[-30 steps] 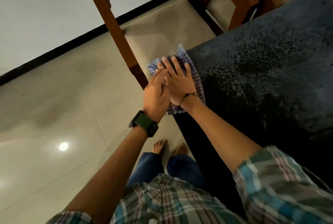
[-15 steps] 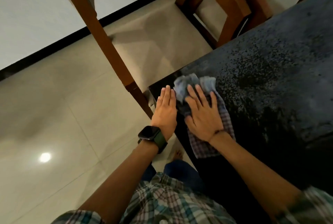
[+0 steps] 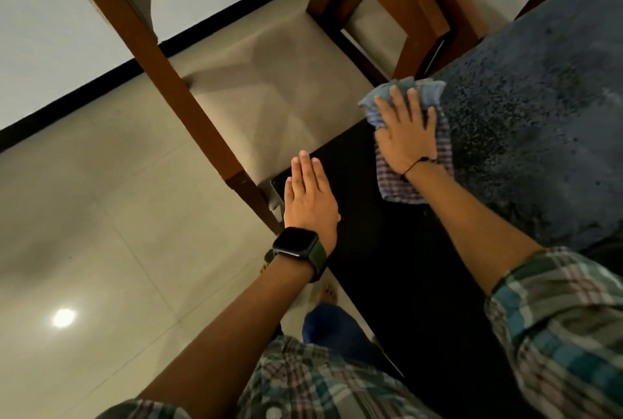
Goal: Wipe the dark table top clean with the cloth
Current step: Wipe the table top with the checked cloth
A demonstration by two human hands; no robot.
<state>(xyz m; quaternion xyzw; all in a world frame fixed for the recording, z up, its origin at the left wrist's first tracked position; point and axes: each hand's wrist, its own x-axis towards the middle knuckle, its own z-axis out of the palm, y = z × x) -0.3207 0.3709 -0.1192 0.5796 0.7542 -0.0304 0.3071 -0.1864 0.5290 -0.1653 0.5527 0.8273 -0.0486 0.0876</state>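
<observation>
1. The right hand [image 3: 406,133] lies flat, fingers spread and straight, pressing down on a checked blue-and-white cloth [image 3: 409,148]; it does not clutch the fabric.
2. That cloth lies on the dark speckled stone table top [image 3: 526,135], near its far left edge, with bunched folds past the fingertips and a flat checked corner trailing under the wrist.
3. The left hand [image 3: 310,197] is relaxed, fingers straight and together, palm down at the near left corner of the table, well apart from the cloth and holding nothing.
4. A black smartwatch with a green strap [image 3: 296,248] sits on the left wrist; a thin dark cord bracelet [image 3: 418,162] circles the right.
5. A brown wooden chair with a beige padded seat [image 3: 269,91] stands just beside the table's left edge, on pale glossy floor tiles [image 3: 101,250].
6. Both forearms emerge from rolled green-plaid shirt sleeves [image 3: 559,327].
</observation>
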